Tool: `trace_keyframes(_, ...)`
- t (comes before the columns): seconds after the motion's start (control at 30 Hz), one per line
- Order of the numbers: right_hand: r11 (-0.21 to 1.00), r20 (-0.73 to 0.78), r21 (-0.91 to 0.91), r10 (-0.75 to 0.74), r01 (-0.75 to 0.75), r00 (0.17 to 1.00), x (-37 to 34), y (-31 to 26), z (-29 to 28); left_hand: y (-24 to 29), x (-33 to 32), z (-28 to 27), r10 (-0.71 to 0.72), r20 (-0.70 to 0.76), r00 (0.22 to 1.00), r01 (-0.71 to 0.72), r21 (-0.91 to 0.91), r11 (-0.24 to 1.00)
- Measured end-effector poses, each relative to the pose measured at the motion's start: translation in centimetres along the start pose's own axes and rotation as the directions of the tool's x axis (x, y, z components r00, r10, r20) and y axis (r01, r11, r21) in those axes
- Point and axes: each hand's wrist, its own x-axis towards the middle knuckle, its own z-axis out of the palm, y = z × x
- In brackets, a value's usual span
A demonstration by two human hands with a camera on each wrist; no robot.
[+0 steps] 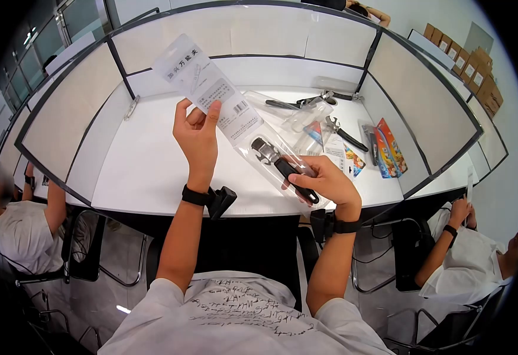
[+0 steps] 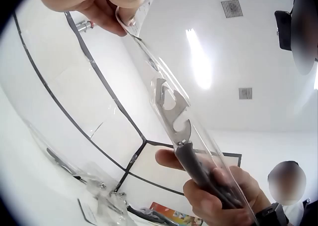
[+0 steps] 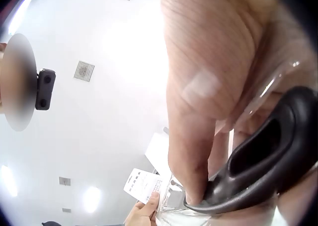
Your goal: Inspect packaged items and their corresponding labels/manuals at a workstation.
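My left hand [image 1: 198,139] pinches a white printed card [image 1: 229,115] near its edge, above the table. Along the card's lower part runs a clear plastic sleeve [image 1: 297,152]. A black-handled metal clamp [image 1: 287,170] lies along this sleeve, its hooked metal head toward the card. My right hand [image 1: 332,180] grips the clamp's handle with the thumb on top. From the left wrist, the clamp [image 2: 181,131] shows two hook-shaped notches behind the clear plastic. The right wrist view shows the looped black handle [image 3: 303,131] close up under the fingers.
Several similar black-handled tools [image 1: 353,141] and clear plastic packages [image 1: 306,118] lie at the table's back right. Colourful printed packs [image 1: 391,151] stand near the right partition [image 1: 421,118]. White partitions enclose the table [image 1: 135,160]. Seated people are on both sides.
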Motion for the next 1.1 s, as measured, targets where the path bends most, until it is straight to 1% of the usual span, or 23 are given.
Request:
trace_keyframes(0.23,1.0,0.003,0.004,0.009,-0.009,1.0,-0.1,-0.4,0.2,0.4,0.1,-0.1,0.008,0.025,1.0,-0.007,-0.018,1.0)
trace_keyframes(0.3,0.997,-0.01,-0.08,-0.014,0.014,1.0,-0.1,-0.4,0.1,0.3,0.3,-0.1,0.04,0.043,0.998,-0.04,-0.012,0.999)
trace_keyframes(0.43,1.0,-0.017,-0.027,0.005,-0.006,1.0,-0.2,-0.5,0.2,0.3,0.2,-0.1,0.043,0.041,0.998,-0.043,0.009,0.999)
trace_keyframes(0.5,1.0,0.019,-0.027,0.0,0.001,1.0,-0.1,-0.1,0.0,0.3,0.2,-0.1,0.054,0.045,0.998,-0.054,-0.006,0.999)
trace_keyframes(0.53,0.998,0.015,-0.055,-0.001,0.002,1.0,-0.1,-0.3,0.1,0.2,0.4,-0.2,0.072,0.064,0.995,-0.072,-0.018,0.997)
trace_keyframes(0.57,0.999,-0.019,-0.016,0.035,-0.035,0.999,-0.3,-0.5,0.2,0.3,0.4,-0.1,0.08,0.076,0.994,-0.079,-0.024,0.997)
trace_keyframes(0.63,0.998,-0.027,-0.057,0.031,-0.032,0.999,-0.4,-0.9,0.2,0.6,0.7,-0.2,0.059,0.104,0.993,-0.058,-0.011,0.998)
trace_keyframes(0.77,0.998,-0.029,-0.052,0.026,-0.028,0.999,-0.3,-0.9,0.3,0.9,0.9,-0.3,0.057,0.13,0.99,-0.055,-0.017,0.998)
trace_keyframes(0.9,0.995,-0.017,-0.091,0.032,-0.033,0.999,-0.4,-0.8,0.0,1.0,1.2,-0.5,0.033,0.152,0.988,-0.027,-0.043,0.999)
trace_keyframes(0.97,0.991,-0.005,-0.123,0.049,-0.049,0.999,-0.5,-1.1,0.1,1.2,1.5,-0.5,0.016,0.175,0.984,-0.014,-0.013,1.0)
trace_keyframes(1.0,0.992,-0.028,-0.119,0.029,-0.032,0.999,-0.4,-0.9,0.2,1.3,1.6,-0.6,0.012,0.188,0.982,-0.017,0.024,1.0)
trace_keyframes(1.1,0.993,-0.052,-0.12,0.008,-0.014,0.999,-0.3,-0.8,0.4,1.9,2.1,-0.5,-0.014,0.226,0.974,0.012,0.013,1.0)
